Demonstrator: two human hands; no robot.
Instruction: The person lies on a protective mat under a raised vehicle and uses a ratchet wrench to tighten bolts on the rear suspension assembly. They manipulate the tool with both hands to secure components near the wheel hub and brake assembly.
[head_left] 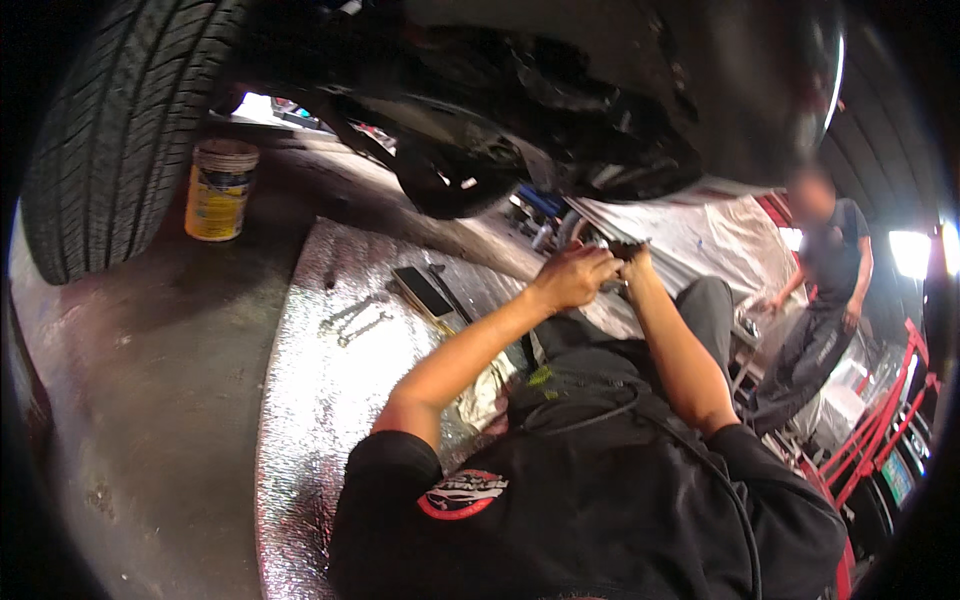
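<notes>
I am lying on my back, and my two hands meet above my legs. My left hand (577,276), its fingers curled, grips one side of a small dark part (628,250). On the other side, my right hand (637,268) is closed around the same part. What kind of part it is cannot be made out at this size. To the left of my legs, a phone or flat dark-screened device (423,292) lies on a silver foil mat (300,420). Wrenches (365,325) rest beside it, along with a slim black tool (450,292). A pale crumpled cloth (487,397) sits near my left elbow.
A dark car underside (450,70) hangs overhead, with a tire (135,130) at left. A yellow bucket (220,195) stands behind the tire. At right, another person (835,265) stands beside a sheet-covered object (725,240), and a red metal frame (890,410) is nearer.
</notes>
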